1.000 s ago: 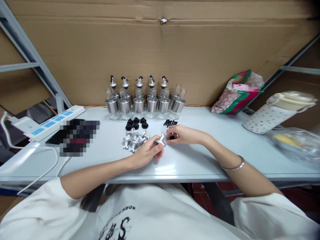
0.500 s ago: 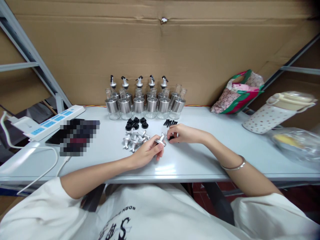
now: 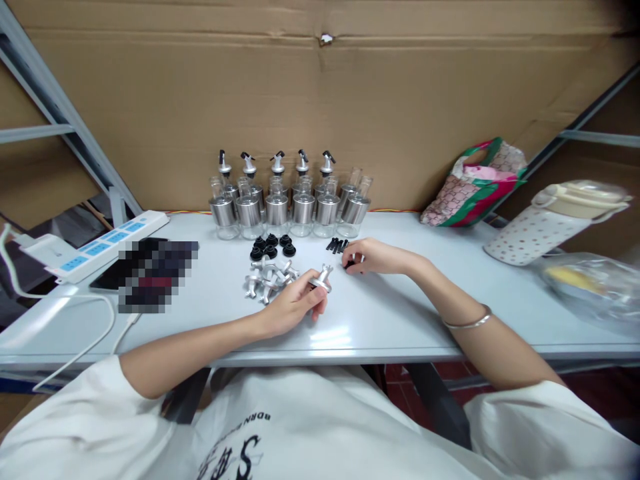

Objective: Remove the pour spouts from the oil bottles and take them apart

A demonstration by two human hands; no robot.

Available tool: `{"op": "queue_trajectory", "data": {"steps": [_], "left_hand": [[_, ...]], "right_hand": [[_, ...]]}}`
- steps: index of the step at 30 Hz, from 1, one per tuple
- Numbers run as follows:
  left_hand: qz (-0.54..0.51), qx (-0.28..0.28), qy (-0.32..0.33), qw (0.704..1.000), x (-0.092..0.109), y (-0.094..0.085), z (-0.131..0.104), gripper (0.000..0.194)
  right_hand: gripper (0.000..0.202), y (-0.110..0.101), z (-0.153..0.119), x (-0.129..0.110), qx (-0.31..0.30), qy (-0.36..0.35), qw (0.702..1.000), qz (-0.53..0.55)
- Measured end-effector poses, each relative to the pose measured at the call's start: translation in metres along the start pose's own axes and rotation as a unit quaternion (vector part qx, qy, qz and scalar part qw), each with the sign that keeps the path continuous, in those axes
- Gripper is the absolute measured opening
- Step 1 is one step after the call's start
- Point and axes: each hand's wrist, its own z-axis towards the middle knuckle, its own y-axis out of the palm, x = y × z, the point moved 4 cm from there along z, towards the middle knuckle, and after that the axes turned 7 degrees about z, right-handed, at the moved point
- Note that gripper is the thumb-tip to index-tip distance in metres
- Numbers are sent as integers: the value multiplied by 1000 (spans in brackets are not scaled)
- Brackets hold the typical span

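Note:
My left hand (image 3: pixel 295 303) is closed around a silver pourer spout (image 3: pixel 324 277), its forked end pointing up. Just to its right, my right hand (image 3: pixel 373 257) has its fingers pinched on a small black part (image 3: pixel 349 265), mostly hidden by the fingertips. Beyond the right fingertips lie several thin black pieces (image 3: pixel 337 245) in a row. Left of my left hand there is a loose pile of silver pourer spouts (image 3: pixel 267 277). Several black stoppers (image 3: pixel 271 251) sit in a group behind that pile.
Glass bottles with steel bands (image 3: pixel 277 210) stand along the back, some in the rear row topped with pourers (image 3: pixel 249 165). At left are a power strip (image 3: pixel 115 240) and a charging phone (image 3: pixel 107 270). A bag (image 3: pixel 470 190), a dotted flask (image 3: pixel 545 227) and a plastic bag (image 3: pixel 595 287) occupy the right.
My right hand has shifted slightly right and away from me, the small black part at its fingertips moving with it. My left hand keeps the pourer spout in almost the same place.

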Motion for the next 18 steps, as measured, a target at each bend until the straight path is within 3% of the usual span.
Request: {"op": "queue_trajectory", "data": {"steps": [7,18], "left_hand": [[-1,1,-1,1000,1,0,0,46],[-9,1,-2,1000,3,0,0,46]], "right_hand": [[26,-5,-4,-2,4,13,1000,-12],[52,-9,-11,7,-45,43,996,57]]}}
